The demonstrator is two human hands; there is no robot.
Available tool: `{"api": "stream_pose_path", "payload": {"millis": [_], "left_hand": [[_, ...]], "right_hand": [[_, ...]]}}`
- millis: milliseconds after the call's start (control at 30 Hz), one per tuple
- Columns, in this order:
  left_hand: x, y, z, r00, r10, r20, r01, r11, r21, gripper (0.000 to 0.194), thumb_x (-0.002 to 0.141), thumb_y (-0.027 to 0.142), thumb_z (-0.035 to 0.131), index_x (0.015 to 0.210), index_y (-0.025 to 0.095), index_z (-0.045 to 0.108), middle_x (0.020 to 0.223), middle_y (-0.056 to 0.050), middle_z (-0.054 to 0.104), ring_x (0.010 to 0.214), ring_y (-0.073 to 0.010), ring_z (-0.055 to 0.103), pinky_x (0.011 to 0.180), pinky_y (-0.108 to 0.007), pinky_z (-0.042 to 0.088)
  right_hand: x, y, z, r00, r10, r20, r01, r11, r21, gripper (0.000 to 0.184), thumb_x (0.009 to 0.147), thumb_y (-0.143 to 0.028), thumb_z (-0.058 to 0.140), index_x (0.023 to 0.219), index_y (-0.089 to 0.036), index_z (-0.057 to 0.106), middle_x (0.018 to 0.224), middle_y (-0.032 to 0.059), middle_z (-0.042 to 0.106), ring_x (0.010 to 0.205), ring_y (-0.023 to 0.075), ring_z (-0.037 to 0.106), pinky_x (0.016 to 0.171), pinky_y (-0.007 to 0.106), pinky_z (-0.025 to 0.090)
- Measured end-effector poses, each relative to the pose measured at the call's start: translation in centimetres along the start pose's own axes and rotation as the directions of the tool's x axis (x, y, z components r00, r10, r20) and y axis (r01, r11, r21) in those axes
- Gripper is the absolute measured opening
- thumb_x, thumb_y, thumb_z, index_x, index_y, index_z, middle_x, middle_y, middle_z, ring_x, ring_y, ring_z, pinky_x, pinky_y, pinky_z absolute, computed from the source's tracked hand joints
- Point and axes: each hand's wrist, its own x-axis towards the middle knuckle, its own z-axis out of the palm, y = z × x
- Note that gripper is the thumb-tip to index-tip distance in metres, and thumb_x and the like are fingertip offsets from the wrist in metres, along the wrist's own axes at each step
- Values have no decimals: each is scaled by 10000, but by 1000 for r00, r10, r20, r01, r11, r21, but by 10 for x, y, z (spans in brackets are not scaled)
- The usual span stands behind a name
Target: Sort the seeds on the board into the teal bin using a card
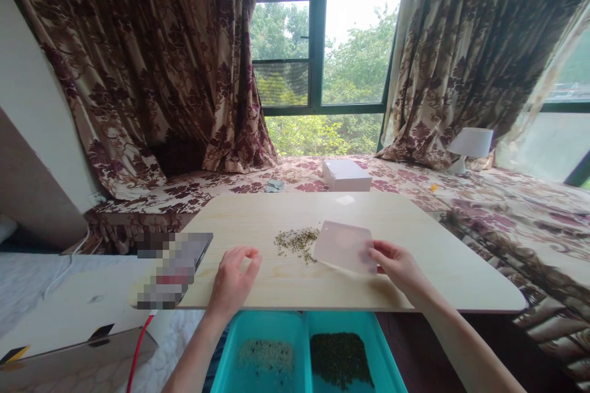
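Observation:
My right hand [391, 261] grips the right edge of a translucent plastic scraper [345, 247], thumb on top and fingers partly hidden beneath. The scraper is tilted, its left edge at a scattered pile of small greenish-brown beans [297, 241] on the pale wooden table [244, 215]. Left of the pile, my left hand [235, 276] is loosely curled over the tabletop, with a gap between thumb and fingers and nothing visible in it. Below the near table edge stands a turquoise two-compartment tray [305, 350]. Pale grains [266, 356] lie in its left compartment, dark green ones [341, 356] in its right.
A blurred-out device [173, 276] with a red cable [138, 350] lies at the table's left edge. Behind the table, a white box [346, 175], a folded cloth [275, 185] and a lamp [470, 146] stand or lie on the patterned window seat.

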Motion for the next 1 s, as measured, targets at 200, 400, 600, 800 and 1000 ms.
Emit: {"api": "stream_pose_path", "payload": {"millis": [200, 400, 600, 800, 1000], "left_hand": [[1, 0, 0, 1000, 6, -1, -6, 1000, -9, 251, 823, 418, 500, 812, 211, 642, 881, -46, 671, 957, -231, 574, 904, -389, 450], [1, 0, 0, 1000, 12, -2, -12, 1000, -4, 252, 822, 416, 495, 815, 211, 642, 876, -45, 671, 955, -230, 575, 897, -387, 453], [0, 1, 0, 1000, 0, 6, 0, 1000, -11, 245, 823, 419, 497, 810, 217, 636, 878, -37, 668, 963, -227, 568, 906, -385, 447], [0, 0, 0, 1000, 0, 0, 0, 1000, -3, 247, 822, 420, 496, 806, 219, 639, 874, -39, 668, 961, -229, 575, 909, -390, 451], [0, 3, 0, 1000, -6, 8, 7, 1000, -6, 251, 827, 428, 493, 807, 222, 636, 879, -37, 666, 958, -228, 577, 904, -389, 457]], "right_hand": [[-3, -4, -1, 1000, -7, 30, 7, 1000, -17, 405, 513, -460, 778, 786, -163, 734, 768, 93, 742, 646, 197, 656, 533, 277, 515], [-3, -4, 3, 1000, -13, 17, 13, 1000, -8, 414, 529, -475, 767, 798, -163, 730, 794, 94, 744, 656, 196, 660, 552, 283, 524], [-7, -4, -2, 999, -13, 39, 13, 1000, -12, 455, 496, -513, 778, 784, -164, 732, 767, 96, 741, 639, 201, 654, 524, 282, 515], [-11, -5, -10, 999, 0, 35, 1, 1000, -27, 418, 496, -497, 779, 759, -175, 734, 747, 85, 740, 635, 200, 655, 529, 281, 518], [3, 15, -14, 999, -41, 6, 41, 999, -27, 452, 535, -540, 738, 799, -173, 722, 737, 90, 735, 667, 214, 665, 525, 278, 519]]}}
